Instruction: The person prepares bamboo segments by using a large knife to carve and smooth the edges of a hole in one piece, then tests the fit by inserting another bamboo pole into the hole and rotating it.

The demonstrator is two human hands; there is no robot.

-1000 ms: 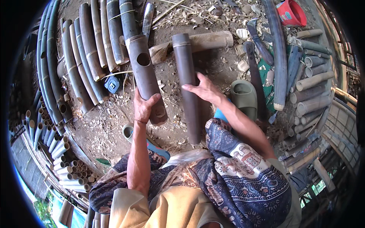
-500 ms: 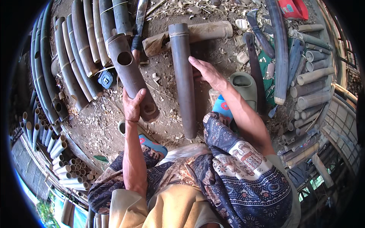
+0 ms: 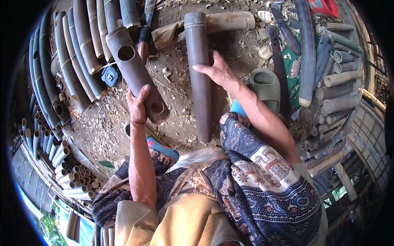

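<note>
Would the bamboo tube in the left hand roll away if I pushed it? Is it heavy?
Laid down and pushed, the bamboo tube would probably roll, because its sides look rounded. It may be light for its size: the round hole shows it's hollow there. It's likely stiff, since it looks straight in the left hand.

No writing can be read with certainty. Seen from the middle of the view, at about ten o'clock, a blue tape measure (image 3: 109,76) carries a small paler label (image 3: 109,75) in its centre, but the marks on it are too small for reading. Between one and two o'clock, close to the upper edge, a red plastic container (image 3: 327,9) bears a pale patch (image 3: 317,5) that looks printed; it is too blurred to distinguish any letter or number.
</note>
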